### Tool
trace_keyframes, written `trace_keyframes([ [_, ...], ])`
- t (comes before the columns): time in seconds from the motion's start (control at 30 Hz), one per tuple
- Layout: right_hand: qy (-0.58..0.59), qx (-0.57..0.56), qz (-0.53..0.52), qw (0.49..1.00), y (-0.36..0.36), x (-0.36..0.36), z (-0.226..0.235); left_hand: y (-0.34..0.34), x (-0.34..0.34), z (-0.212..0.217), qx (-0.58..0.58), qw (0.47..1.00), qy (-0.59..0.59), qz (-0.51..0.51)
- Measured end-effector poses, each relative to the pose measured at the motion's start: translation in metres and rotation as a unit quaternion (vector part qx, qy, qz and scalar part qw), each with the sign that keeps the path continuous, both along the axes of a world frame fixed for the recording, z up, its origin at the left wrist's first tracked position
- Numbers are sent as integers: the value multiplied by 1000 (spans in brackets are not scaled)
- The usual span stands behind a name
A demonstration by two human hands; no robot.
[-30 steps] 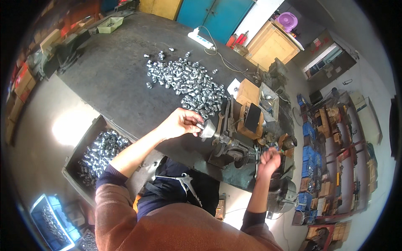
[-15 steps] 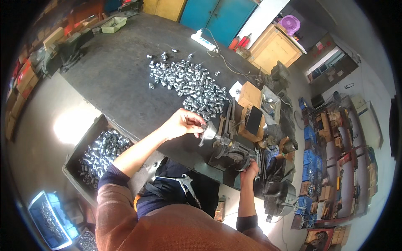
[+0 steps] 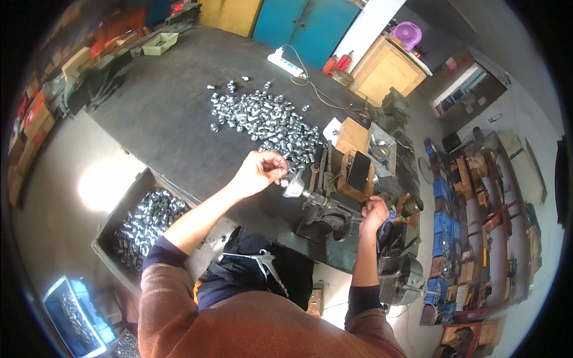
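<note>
A metal bench fixture [image 3: 327, 210] stands at the table's near edge, with a shiny funnel-shaped head [image 3: 293, 185] at its left end. My left hand [image 3: 261, 172] is at that head, thumb and fingertips pinched together; whatever sits between them is too small to make out. At the fixture's right end, my right hand [image 3: 374, 213] has its fingers curled closed, and what they grip is hidden. Beyond my left hand lies a heap of small shiny metal fittings [image 3: 262, 116] on the dark table [image 3: 161, 89].
Wrenches [image 3: 322, 170] lie right of the heap, beside wooden boxes [image 3: 353, 136] and a dark phone [image 3: 358, 170]. A bin of fittings [image 3: 149, 221] stands at the lower left. An air blow gun [image 3: 264, 261] is before my body. A power strip [image 3: 286, 64] lies farther back.
My right hand has moved up and away from me at the fixture's right end. My left hand has shifted slightly left, still by the funnel-shaped head.
</note>
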State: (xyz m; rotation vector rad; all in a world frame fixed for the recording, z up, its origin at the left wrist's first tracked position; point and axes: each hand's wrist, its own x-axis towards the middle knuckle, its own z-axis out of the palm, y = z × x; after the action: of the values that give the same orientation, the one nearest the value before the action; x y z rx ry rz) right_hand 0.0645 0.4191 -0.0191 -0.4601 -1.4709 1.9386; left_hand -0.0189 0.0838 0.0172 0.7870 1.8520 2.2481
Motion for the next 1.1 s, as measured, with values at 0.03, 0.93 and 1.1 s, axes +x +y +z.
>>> trace_keyframes([
  [0.03,22,-15,-10,1000,-3,3,4,4,5,4,-40,998,38,19],
  [0.93,-72,-47,-101,991,-13,41,-62,12,8,-11,24,983,-181,-1],
  [1.1,62,59,-62,994,12,-3,-27,2,4,-6,18,984,-177,6],
])
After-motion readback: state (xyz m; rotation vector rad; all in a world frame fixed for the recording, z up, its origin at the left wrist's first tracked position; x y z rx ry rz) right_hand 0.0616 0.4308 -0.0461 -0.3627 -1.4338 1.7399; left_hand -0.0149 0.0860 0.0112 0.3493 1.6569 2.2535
